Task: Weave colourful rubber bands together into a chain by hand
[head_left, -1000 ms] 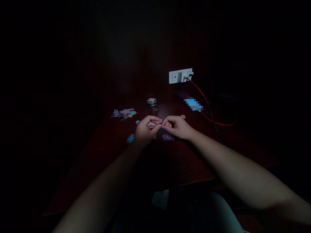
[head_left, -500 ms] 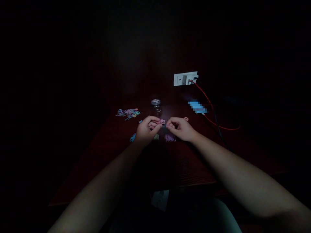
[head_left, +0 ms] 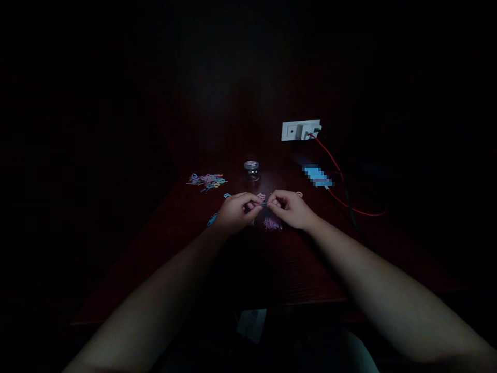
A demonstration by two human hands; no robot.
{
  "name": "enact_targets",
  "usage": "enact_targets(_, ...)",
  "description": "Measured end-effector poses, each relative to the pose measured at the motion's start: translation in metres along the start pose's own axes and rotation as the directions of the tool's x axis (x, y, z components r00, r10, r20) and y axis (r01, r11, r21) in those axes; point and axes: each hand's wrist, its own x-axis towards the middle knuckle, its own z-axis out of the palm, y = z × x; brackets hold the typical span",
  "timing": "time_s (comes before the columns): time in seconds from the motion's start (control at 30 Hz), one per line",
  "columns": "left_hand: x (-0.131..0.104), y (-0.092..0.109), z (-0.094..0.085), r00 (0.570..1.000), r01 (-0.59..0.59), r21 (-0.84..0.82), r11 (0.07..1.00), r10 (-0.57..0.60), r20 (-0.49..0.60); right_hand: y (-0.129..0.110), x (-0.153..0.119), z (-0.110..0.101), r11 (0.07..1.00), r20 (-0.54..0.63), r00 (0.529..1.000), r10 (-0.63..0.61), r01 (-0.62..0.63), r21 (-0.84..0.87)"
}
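Between my fingertips a thin bluish elastic hair band (head_left: 264, 203) is stretched. My left hand (head_left: 237, 211) pinches one end of it and my right hand (head_left: 288, 208) pinches the other. Just beyond them lies a small pink bunch of bands (head_left: 261, 197). A purple bunch of bands (head_left: 273, 223) rests below my right hand. Blue bands (head_left: 212, 220) lie left of my left hand, and a few light blue ones (head_left: 227, 196) sit behind it. An orange band (head_left: 299, 195) is behind my right hand. A pale bunch is mostly hidden under my left hand.
A mixed heap of coloured bands (head_left: 207, 181) lies at the back left of the dark red table (head_left: 155, 248). Behind my hands stands a lidded clear jar (head_left: 251, 169). At the right are a phone (head_left: 317, 176), a red cable (head_left: 330, 153) and a wall socket (head_left: 291, 131).
My left fingers have closed onto the bluish band, which now runs taut between both hands. The view has shifted slightly, and the pink bunch shows beyond my fingertips.
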Motion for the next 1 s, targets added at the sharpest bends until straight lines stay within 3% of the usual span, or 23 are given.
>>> enact_targets(0.43,-0.0002,0.0031,0.0004,0.998,0.057,-0.033,0.998,-0.057,-0.019,0.003,-0.0003,-0.0001,0.997,0.014,1.0,-0.018,0.017,0.079)
enact_targets(0.63,-0.0004,0.002,0.0011,0.998,0.067,-0.046,0.997,-0.067,0.008,-0.0009,0.0005,-0.0029,0.992,-0.026,0.993,-0.114,0.113,-0.048)
enact_targets(1.0,-0.0018,0.0019,0.0025,1.0,0.029,-0.087,0.996,-0.03,-0.007,-0.0004,-0.0002,-0.0033,0.994,-0.048,0.995,-0.083,0.079,-0.069)
